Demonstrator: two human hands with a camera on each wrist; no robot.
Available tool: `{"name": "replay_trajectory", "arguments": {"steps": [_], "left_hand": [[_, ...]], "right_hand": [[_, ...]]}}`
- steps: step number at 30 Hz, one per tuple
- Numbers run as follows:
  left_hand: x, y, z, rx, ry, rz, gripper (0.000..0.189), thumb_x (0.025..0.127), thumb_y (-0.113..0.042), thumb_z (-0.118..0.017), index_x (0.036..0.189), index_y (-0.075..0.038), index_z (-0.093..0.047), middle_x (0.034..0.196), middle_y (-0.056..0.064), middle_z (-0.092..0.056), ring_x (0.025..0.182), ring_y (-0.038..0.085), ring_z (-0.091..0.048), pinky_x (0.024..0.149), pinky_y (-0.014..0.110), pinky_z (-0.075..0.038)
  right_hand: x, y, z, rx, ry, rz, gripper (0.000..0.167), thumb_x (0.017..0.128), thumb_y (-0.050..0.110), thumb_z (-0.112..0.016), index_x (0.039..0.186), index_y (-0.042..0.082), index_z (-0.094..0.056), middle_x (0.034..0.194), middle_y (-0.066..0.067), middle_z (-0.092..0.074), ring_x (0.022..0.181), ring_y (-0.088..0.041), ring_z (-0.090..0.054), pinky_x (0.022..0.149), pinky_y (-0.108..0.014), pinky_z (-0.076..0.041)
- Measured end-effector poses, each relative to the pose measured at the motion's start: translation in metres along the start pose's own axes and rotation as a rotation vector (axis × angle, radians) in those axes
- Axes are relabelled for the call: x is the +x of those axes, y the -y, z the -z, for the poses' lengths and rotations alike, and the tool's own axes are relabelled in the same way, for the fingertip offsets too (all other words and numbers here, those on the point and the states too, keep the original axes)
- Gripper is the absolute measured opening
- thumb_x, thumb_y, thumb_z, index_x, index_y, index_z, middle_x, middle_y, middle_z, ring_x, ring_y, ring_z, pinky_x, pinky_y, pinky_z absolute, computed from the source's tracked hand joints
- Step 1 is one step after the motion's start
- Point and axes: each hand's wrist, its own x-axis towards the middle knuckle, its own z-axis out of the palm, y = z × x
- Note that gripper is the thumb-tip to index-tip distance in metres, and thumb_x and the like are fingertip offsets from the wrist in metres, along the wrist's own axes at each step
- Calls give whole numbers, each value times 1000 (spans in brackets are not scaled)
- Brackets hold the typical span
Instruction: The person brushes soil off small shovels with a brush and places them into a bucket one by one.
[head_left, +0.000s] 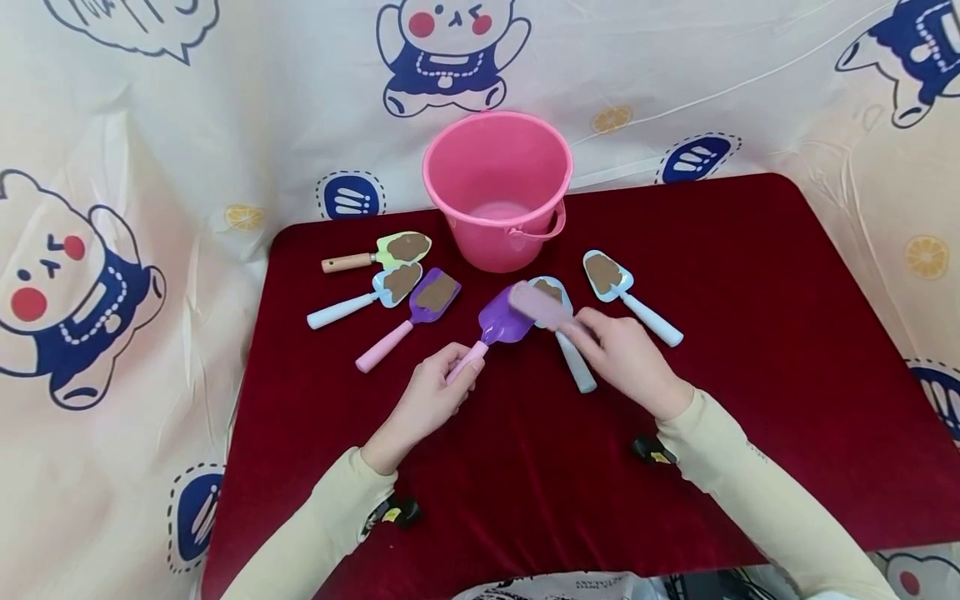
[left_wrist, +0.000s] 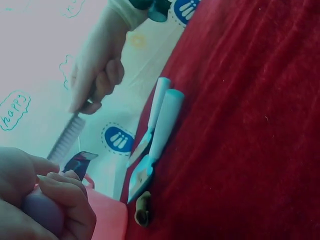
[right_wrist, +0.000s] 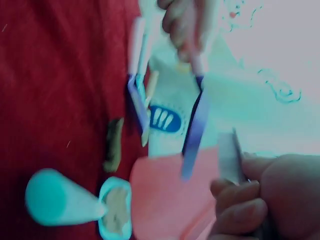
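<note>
My left hand [head_left: 429,393] grips the pink handle of a purple trowel [head_left: 501,320], its blade raised in front of the bucket. My right hand [head_left: 628,360] holds a brush [head_left: 537,303]; its bristles [left_wrist: 67,140] show in the left wrist view. In the head view the brush head overlaps the right edge of the purple blade and partly covers a light blue trowel [head_left: 576,363] behind it. A brownish-green lump [right_wrist: 114,145] lies on the cloth near the bucket in the right wrist view.
The pink bucket [head_left: 498,242] stands at the table's back edge. To the left lie a green trowel [head_left: 348,263] with a wooden handle, a light blue trowel [head_left: 341,312] and another purple trowel [head_left: 384,347], all with brown patches. Another light blue trowel [head_left: 652,320] lies at right.
</note>
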Motion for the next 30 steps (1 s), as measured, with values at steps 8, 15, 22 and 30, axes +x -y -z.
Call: {"name": "replay_trajectory", "arguments": {"steps": [8, 15, 22, 30], "left_hand": [[2, -4, -2, 109, -37, -51, 16, 104, -24, -65, 107, -8, -67, 79, 10, -65, 66, 15, -58, 56, 26, -47], [0, -4, 1, 132, -41, -75, 15, 104, -24, -65, 105, -9, -67, 80, 5, -66, 67, 16, -57, 57, 27, -46], [-1, -2, 0, 136, -34, -89, 15, 103, -24, -67, 104, -9, -68, 79, 5, -65, 64, 14, -52, 56, 27, -44], [1, -5, -2, 207, -27, -162, 16, 102, -24, -70, 108, -10, -69, 69, -3, -50, 57, 11, -46, 52, 26, -40]], "right_hand": [[-1, 17, -6, 0, 103, 60, 30, 104, 31, -65, 81, 16, -52, 57, 9, -39, 48, -4, -37, 47, -26, -36], [5, 0, -4, 24, 47, -41, 29, 106, 27, -63, 82, 13, -55, 59, 5, -39, 49, -10, -38, 48, -27, -33], [7, -6, 0, -9, 4, -105, 33, 107, 28, -62, 79, 11, -55, 57, 2, -38, 47, -13, -39, 46, -29, -33], [10, 4, 4, 113, 142, -88, 34, 107, 35, -60, 79, 16, -55, 59, 6, -37, 51, -10, -37, 49, -26, -32]]}}
